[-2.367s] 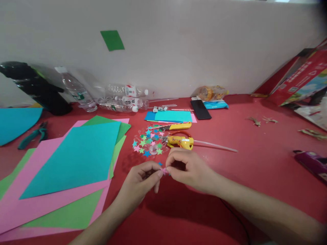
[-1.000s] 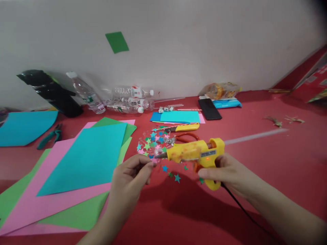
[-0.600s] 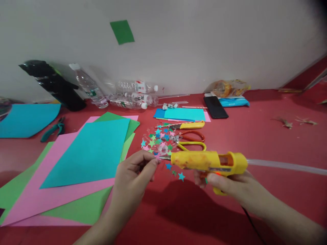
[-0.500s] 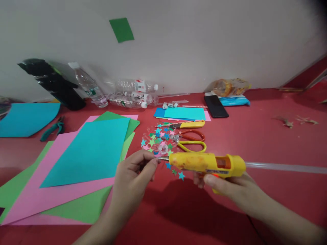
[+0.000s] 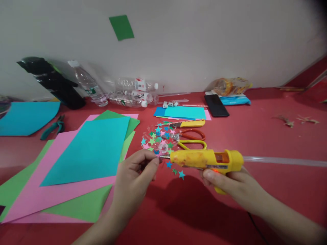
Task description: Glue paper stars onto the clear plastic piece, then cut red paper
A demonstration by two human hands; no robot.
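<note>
My right hand (image 5: 230, 180) is wrapped round the grip of a yellow hot glue gun (image 5: 191, 159), held level above the table. A small red light glows near my thumb. A clear glue stick (image 5: 281, 160) juts from its back end, and its metal nozzle (image 5: 165, 157) points left, at the fingertips of my left hand (image 5: 138, 170). Those left fingers are closed in a pinch; what they hold is too small to make out. Just beyond the nozzle lies a scatter of small paper stars (image 5: 153, 135), with a clear plastic ring (image 5: 162, 147) among them.
Scissors (image 5: 191, 144) with red and yellow handles and a yellow utility knife (image 5: 192, 124) lie behind the gun. Large coloured sheets (image 5: 89, 149) and teal pliers (image 5: 52, 129) are at left. Plastic bottles (image 5: 133, 98), a black phone (image 5: 216, 105) and small cards (image 5: 185, 112) line the back.
The glue gun's back end has risen slightly, and its nozzle has shifted a little right. My right fingers have drawn in closer to the grip. My left hand has hardly moved.
</note>
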